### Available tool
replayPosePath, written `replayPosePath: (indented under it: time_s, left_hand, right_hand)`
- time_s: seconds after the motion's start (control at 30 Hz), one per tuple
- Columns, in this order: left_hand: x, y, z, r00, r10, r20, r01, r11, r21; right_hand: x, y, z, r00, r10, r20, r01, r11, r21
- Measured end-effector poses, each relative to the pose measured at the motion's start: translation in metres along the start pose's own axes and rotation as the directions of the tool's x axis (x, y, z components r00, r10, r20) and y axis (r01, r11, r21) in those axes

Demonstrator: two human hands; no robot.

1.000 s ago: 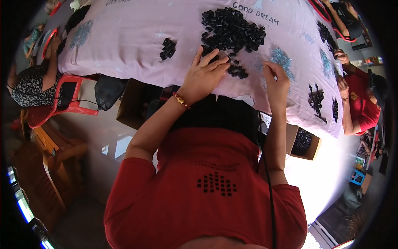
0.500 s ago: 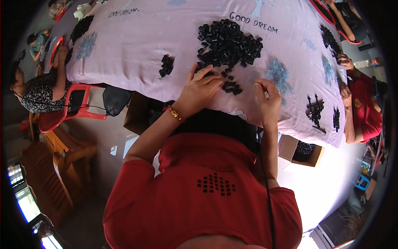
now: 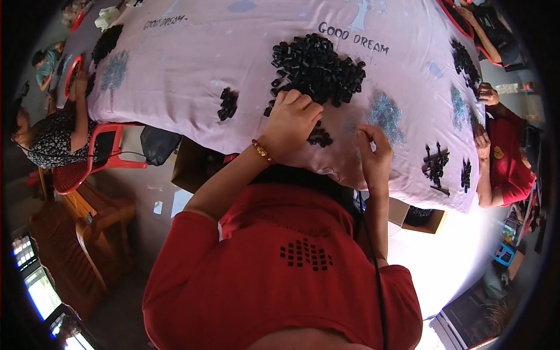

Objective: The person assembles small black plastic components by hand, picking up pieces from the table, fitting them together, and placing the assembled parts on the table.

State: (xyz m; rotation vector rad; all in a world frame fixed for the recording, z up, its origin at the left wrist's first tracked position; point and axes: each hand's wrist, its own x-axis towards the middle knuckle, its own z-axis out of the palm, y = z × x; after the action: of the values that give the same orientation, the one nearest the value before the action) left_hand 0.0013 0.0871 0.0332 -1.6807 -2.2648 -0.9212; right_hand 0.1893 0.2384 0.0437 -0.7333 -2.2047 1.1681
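Observation:
A heap of small black plastic pieces [image 3: 318, 67] lies on the pale pink cloth in front of me. At its near edge is my left hand [image 3: 293, 123], fingers curled down and closed; whatever they grip is hidden beneath them. A few loose black pieces [image 3: 319, 137] lie just right of that hand. My right hand [image 3: 376, 150] is raised over the cloth, thumb and forefinger pinched together, and anything between them is too small to make out. Beside its fingertips spreads a pile of tiny shiny blue-grey pieces [image 3: 386, 116].
A small black cluster [image 3: 228, 104] sits to the left. Dark assembled-looking parts [image 3: 436, 166] lie at the right, near a smaller group [image 3: 466, 175]. Open cardboard boxes [image 3: 429, 221] stand below the table edge. Other people work along both sides, one on a red chair [image 3: 108, 154].
My left hand's fingers have gone from spread to curled, and the hand now covers part of the small loose group. My right hand remains pinched, slightly lower. The whole view has shifted a little.

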Motion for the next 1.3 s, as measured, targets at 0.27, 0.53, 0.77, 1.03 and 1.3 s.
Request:
replayPosePath:
  time_s: [0.27,0.53,0.77,1.03,1.3]
  left_hand:
    - [-0.01,-0.009,0.002,0.998,-0.028,0.057,0.028,1.0,0.014]
    - [-0.018,-0.014,-0.002,0.998,-0.045,-0.033,0.047,0.997,0.054]
    - [-0.017,-0.013,-0.006,0.998,-0.041,0.052,0.038,0.997,0.07]
    - [-0.021,0.001,-0.008,0.982,-0.128,-0.14,0.109,0.985,-0.132]
    - [-0.045,0.032,-0.028,0.922,-0.316,0.224,0.387,0.759,-0.523]
  right_hand:
    - [0.006,-0.004,0.002,0.998,0.065,-0.01,-0.065,0.997,0.044]
    - [0.01,-0.011,0.009,1.0,0.029,0.009,-0.029,0.999,0.02]
    - [0.008,-0.01,0.011,0.997,-0.042,0.063,0.046,0.997,-0.059]
    - [0.009,-0.014,0.013,0.993,-0.079,0.088,0.086,0.993,-0.082]
    - [0.002,-0.024,0.02,0.987,0.0,0.162,0.005,1.0,-0.031]
